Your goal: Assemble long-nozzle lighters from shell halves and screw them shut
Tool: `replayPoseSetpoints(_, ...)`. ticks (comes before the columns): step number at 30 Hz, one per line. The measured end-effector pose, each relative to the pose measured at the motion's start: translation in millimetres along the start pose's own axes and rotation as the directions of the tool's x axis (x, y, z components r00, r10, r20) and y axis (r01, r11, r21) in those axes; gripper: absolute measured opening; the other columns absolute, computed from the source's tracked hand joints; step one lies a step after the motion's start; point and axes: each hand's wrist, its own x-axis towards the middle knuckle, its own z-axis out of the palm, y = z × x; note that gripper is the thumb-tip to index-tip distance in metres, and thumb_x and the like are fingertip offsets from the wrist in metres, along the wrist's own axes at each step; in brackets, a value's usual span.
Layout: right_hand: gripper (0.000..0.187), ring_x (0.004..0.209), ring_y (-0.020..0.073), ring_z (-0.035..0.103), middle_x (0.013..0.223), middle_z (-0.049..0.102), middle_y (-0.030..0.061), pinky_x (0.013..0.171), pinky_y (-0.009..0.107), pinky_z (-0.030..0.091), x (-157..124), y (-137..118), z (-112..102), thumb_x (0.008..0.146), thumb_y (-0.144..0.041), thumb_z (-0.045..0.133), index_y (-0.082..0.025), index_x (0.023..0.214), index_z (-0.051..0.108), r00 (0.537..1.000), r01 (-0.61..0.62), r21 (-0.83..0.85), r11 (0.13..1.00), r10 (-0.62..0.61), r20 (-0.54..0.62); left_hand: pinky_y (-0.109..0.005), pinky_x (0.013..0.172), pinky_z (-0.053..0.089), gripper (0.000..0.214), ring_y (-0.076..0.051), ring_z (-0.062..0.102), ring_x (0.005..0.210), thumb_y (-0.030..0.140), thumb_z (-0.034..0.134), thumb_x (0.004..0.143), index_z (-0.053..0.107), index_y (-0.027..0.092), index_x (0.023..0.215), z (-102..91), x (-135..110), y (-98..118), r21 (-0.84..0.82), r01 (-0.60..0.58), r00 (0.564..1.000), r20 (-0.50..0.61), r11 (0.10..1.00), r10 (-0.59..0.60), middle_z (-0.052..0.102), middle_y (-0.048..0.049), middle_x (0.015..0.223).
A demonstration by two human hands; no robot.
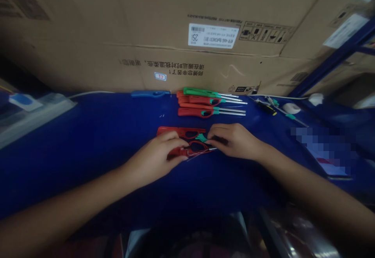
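Observation:
My left hand is closed around the handle of an opened red utility lighter, whose trigger loop and thin wire show past the fingertips. Opposite it, my right hand pinches the metal tube at the lighter's front end; most of the tube is hidden by the fingers. A small green plastic piece sits by the right fingertips, and I cannot tell whether they touch it. Just behind the left hand lies a red handle shell, flat on the blue table.
Several red and green utility lighters lie stacked behind my hands, beside a blue lighter shell. A large cardboard box walls off the back. To the right are a screwdriver, a white roll and a pixelated screen. A plastic bag lies left.

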Motion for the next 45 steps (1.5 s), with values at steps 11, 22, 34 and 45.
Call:
replayPoseSetpoints(11, 0.012, 0.080, 0.0122, 0.065, 0.097, 0.067, 0.0045, 0.071, 0.023, 0.048, 0, -4, 1, 0.099, -0.022, 0.057, -0.018, 0.099, 0.067, 0.996, 0.052, 0.143, 0.988, -0.062, 0.062, -0.034, 0.084, 0.056, 0.025, -0.021, 0.068, 0.094, 0.029, 0.071, 0.091, 0.070, 0.020, 0.114, -0.9, -1, 2, -0.002, -0.001, 1.000, -0.001, 1.000, 0.001, 0.066, -0.0041, 0.106)
replayPoseSetpoints(22, 0.013, 0.081, 0.0132, 0.066, 0.099, 0.068, 0.0055, 0.072, 0.024, 0.050, 2, -12, 5, 0.098, -0.019, 0.058, -0.017, 0.099, 0.070, 0.994, 0.057, 0.120, 0.991, -0.068, 0.089, -0.034, 0.080, 0.056, 0.023, -0.020, 0.068, 0.089, 0.029, 0.070, 0.091, 0.071, 0.020, 0.113, -1.1, 0, 7, -0.004, 0.021, 1.000, 0.015, 1.000, -0.021, 0.066, -0.0025, 0.103)
replayPoseSetpoints(34, 0.020, 0.076, 0.0124, 0.063, 0.092, 0.069, 0.0044, 0.066, 0.023, 0.046, 2, -13, 12, 0.101, -0.019, 0.050, -0.016, 0.097, 0.070, 0.985, 0.170, 0.049, 0.984, -0.171, 0.032, -0.031, 0.077, 0.055, 0.023, -0.017, 0.067, 0.085, 0.029, 0.071, 0.091, 0.071, 0.021, 0.113, 2.0, 1, 5, -0.035, 0.010, 1.000, -0.005, 0.999, -0.010, 0.065, -0.0020, 0.101)
replayPoseSetpoints(45, 0.029, 0.060, 0.0115, 0.049, 0.081, 0.063, 0.0031, 0.057, 0.027, 0.037, -1, -18, 15, 0.104, -0.019, 0.041, -0.014, 0.094, 0.068, 0.947, 0.312, -0.245, 0.918, -0.322, 0.001, -0.030, 0.075, 0.054, 0.020, -0.016, 0.065, 0.082, 0.026, 0.071, 0.091, 0.070, 0.020, 0.110, 2.4, 1, 6, -0.080, 0.012, 1.000, 0.007, 0.997, -0.012, 0.065, -0.0020, 0.099)
